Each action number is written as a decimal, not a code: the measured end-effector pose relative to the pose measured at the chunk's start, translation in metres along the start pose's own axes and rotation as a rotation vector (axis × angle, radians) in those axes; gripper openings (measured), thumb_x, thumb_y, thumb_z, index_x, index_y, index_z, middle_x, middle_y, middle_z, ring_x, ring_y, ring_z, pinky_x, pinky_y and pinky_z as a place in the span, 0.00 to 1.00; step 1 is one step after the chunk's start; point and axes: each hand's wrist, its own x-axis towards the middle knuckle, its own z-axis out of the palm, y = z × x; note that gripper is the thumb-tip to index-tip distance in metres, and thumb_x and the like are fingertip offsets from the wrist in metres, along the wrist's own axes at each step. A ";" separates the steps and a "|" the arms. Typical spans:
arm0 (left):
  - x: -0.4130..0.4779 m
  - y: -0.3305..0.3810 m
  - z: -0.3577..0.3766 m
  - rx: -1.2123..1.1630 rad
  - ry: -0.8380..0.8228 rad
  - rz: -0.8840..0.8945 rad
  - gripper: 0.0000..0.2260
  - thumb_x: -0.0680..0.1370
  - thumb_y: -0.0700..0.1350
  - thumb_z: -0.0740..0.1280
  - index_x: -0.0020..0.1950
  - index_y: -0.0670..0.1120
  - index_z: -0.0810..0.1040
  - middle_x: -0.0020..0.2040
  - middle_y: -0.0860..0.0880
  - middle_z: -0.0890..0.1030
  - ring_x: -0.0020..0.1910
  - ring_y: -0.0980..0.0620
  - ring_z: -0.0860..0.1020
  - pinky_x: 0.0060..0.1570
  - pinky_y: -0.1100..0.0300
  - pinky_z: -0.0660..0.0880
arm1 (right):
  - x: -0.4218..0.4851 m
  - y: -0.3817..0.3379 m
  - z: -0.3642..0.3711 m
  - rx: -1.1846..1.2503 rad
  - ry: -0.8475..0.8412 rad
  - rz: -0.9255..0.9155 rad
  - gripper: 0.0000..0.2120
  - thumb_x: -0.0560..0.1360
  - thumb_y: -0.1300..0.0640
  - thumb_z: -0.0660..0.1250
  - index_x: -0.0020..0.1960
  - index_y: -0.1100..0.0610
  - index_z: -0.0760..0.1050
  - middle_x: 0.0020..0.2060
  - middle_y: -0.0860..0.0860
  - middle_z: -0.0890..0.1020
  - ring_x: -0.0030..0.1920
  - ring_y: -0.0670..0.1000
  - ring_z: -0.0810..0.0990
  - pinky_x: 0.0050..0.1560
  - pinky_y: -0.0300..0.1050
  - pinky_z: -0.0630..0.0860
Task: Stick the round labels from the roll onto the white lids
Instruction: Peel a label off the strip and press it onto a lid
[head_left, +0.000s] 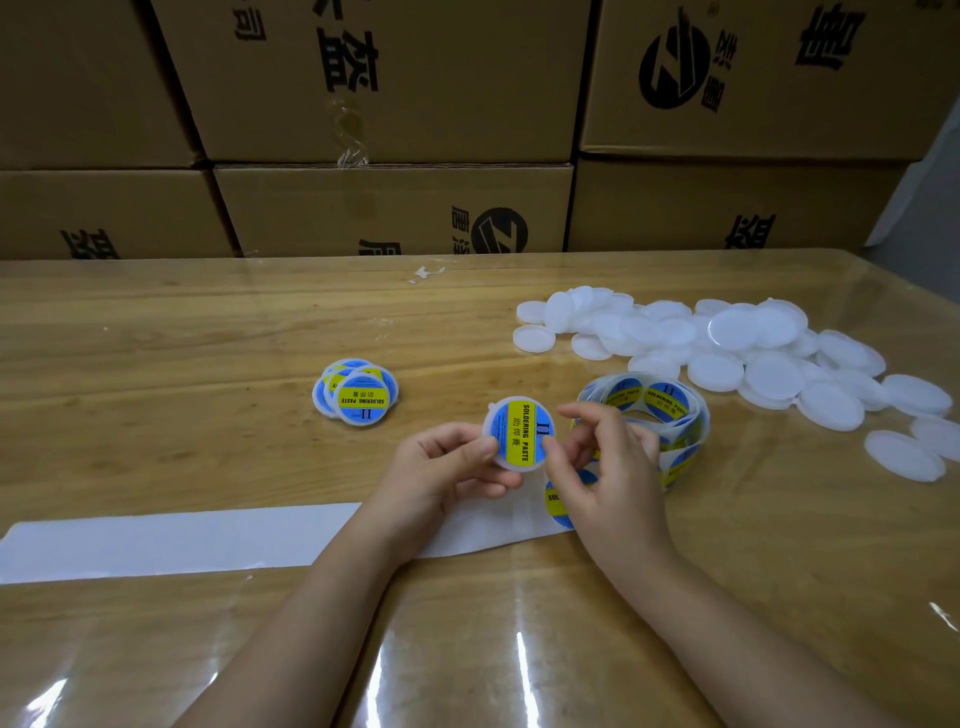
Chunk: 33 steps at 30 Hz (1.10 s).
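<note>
My left hand (447, 467) pinches a white lid (518, 434) by its left rim, held above the table. The lid carries a round blue and yellow label reading SOLDERING PASTE. My right hand (602, 467) touches the lid's right edge with its thumb, the other fingers curled loosely above. Just behind my right hand stands the label roll (660, 410). One label (557, 501) on the backing strip peeks out under my right hand. A small stack of labelled lids (358, 395) lies to the left. A heap of bare white lids (727, 348) spreads at the right.
The empty white backing strip (182, 540) runs leftwards across the wooden table (208, 332), which is covered by a glossy clear sheet. Stacked cardboard boxes (395, 208) form a wall along the table's far edge.
</note>
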 end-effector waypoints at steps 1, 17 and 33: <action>0.000 0.000 0.000 0.001 0.003 -0.003 0.06 0.71 0.44 0.69 0.40 0.45 0.85 0.39 0.44 0.85 0.36 0.51 0.83 0.34 0.65 0.78 | 0.000 0.000 0.000 0.000 -0.004 -0.007 0.13 0.73 0.50 0.66 0.54 0.55 0.75 0.31 0.45 0.75 0.37 0.44 0.73 0.56 0.34 0.60; 0.000 -0.002 0.002 0.062 -0.128 -0.025 0.17 0.57 0.63 0.79 0.33 0.51 0.82 0.30 0.48 0.81 0.29 0.53 0.81 0.30 0.65 0.76 | -0.005 -0.014 -0.001 -0.040 -0.084 -0.067 0.26 0.68 0.40 0.64 0.59 0.55 0.76 0.45 0.42 0.72 0.48 0.38 0.70 0.55 0.46 0.65; -0.001 -0.006 0.002 0.177 -0.124 -0.027 0.12 0.75 0.47 0.64 0.34 0.53 0.81 0.31 0.49 0.82 0.29 0.54 0.80 0.31 0.65 0.75 | -0.005 -0.002 0.003 -0.018 -0.034 -0.044 0.16 0.78 0.50 0.54 0.43 0.57 0.77 0.34 0.46 0.79 0.44 0.32 0.66 0.46 0.44 0.63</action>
